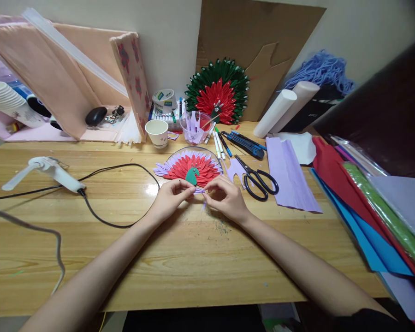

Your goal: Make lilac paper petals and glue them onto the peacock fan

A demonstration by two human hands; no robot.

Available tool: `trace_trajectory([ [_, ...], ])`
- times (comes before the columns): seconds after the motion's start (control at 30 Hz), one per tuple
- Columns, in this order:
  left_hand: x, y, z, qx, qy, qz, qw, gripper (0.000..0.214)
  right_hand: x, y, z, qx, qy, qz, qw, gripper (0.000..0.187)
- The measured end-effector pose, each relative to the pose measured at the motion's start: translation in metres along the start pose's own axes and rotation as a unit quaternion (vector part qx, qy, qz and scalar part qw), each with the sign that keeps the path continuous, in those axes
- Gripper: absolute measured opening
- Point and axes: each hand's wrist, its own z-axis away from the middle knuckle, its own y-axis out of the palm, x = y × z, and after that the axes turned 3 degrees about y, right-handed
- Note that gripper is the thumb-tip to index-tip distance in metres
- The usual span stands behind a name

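A half-round paper peacock fan [190,167], with red petals, a lilac fringe and a green bird shape, lies on the wooden table [180,258]. My left hand [170,198] and my right hand [226,198] meet just in front of it. Both pinch a small lilac paper piece [199,189] at the fan's near edge, fingers curled and pressed together. A finished green and red fan [218,91] leans against the wall behind.
Black scissors [258,180] lie right of my hands beside a lilac sheet [288,173]. Coloured paper sheets [366,216] stack at the right edge. A white glue gun [51,171] with a black cord lies left. A paper cup [157,133], a clear bowl [195,127] and pens stand behind.
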Motion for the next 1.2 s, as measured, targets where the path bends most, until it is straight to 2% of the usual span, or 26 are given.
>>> trace_trajectory([
  [0.33,-0.0018,0.0007,0.0002,-0.01,-0.013,-0.003,1.0,0.022,0.0008,-0.0005,0.0019,-0.012,-0.035,0.024,0.999,0.006],
  [0.87,-0.0026,-0.0006,0.0002,0.013,-0.029,0.0,0.999,0.026,0.0013,-0.0003,0.0014,-0.027,-0.064,0.032,0.997,0.004],
  [1.2,-0.0044,-0.0016,0.0011,0.01,-0.035,0.006,0.999,0.024,0.0009,0.0003,0.0021,-0.031,-0.064,0.026,0.997,0.005],
])
